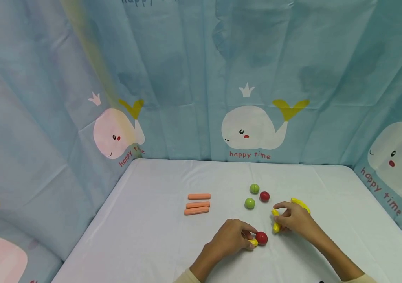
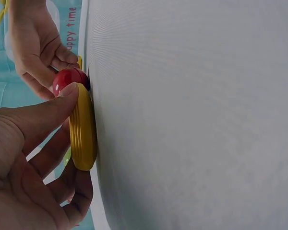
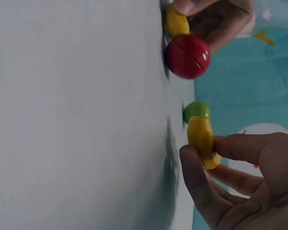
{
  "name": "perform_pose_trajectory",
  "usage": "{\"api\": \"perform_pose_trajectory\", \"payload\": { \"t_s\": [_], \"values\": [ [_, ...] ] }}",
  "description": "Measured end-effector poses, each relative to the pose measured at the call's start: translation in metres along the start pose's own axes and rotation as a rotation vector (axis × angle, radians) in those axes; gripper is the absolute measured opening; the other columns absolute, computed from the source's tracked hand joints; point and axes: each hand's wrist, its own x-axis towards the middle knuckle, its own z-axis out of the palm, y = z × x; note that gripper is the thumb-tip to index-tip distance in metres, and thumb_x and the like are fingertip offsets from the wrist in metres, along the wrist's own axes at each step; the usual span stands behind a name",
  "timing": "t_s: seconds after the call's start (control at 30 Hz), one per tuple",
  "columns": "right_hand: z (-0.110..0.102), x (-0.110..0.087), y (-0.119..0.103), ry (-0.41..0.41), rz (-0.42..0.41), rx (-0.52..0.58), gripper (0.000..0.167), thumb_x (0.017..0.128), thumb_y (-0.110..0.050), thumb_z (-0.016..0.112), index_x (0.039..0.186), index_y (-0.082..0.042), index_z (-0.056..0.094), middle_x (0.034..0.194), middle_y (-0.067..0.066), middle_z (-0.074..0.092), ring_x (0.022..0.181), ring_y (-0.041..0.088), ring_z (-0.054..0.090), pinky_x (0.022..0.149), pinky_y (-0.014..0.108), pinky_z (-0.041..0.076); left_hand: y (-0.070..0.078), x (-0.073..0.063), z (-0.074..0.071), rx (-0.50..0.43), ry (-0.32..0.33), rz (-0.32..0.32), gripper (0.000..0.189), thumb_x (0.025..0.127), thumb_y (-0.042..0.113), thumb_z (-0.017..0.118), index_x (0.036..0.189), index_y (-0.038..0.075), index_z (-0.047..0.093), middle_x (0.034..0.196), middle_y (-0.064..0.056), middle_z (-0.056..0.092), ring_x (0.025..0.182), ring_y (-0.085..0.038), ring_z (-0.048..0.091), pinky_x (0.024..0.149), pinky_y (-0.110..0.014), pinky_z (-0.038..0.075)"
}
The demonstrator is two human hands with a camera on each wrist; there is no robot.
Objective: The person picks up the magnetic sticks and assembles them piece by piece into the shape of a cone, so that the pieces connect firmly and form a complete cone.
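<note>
My left hand point(image 1: 233, 237) pinches a yellow toy banana point(image 2: 83, 129) between thumb and fingers, low at the white tabletop. A shiny red ball point(image 1: 261, 238) with a seam sits right at the end of that banana. To the right, my right hand point(image 1: 297, 220) holds a second yellow toy banana point(image 3: 200, 139) between thumb and fingers, close over the table with a shadow beneath. Behind the right hand lies a third yellow toy banana point(image 1: 301, 204), partly hidden by the hand.
Two green balls point(image 1: 249, 203) and another red ball point(image 1: 264, 196) are grouped farther back, beyond the hands. Three orange sticks point(image 1: 198, 204) lie side by side to the left on the white table point(image 1: 144, 236). A blue whale-print curtain point(image 1: 183, 78) closes off the back and sides.
</note>
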Motion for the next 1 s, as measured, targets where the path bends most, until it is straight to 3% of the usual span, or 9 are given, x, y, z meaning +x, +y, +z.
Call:
{"api": "perform_pose_trajectory", "payload": {
  "t_s": [0.33, 1.0],
  "values": [
    [0.013, -0.004, -0.009, -0.021, 0.076, 0.037, 0.038, 0.093, -0.016, 0.082, 0.125, 0.001, 0.069, 0.077, 0.005, 0.070, 0.062, 0.022, 0.070, 0.063, 0.034, 0.061, 0.000, 0.000, 0.000, 0.003, 0.005, 0.028, 0.039, 0.075, 0.006, 0.095, 0.111, 0.018, 0.085, 0.080, 0.013, 0.074, 0.072, 0.007, 0.058, 0.071, -0.018, 0.048],
    [0.019, -0.006, -0.009, -0.044, 0.077, 0.031, 0.040, 0.094, -0.018, 0.081, 0.124, 0.002, 0.067, 0.078, 0.005, 0.070, 0.063, 0.022, 0.070, 0.062, 0.034, 0.062, 0.000, 0.000, -0.001, 0.021, -0.016, 0.013, 0.038, 0.077, 0.009, 0.095, 0.113, 0.020, 0.085, 0.082, 0.014, 0.075, 0.074, 0.007, 0.059, 0.074, -0.018, 0.050]
  ]
}}
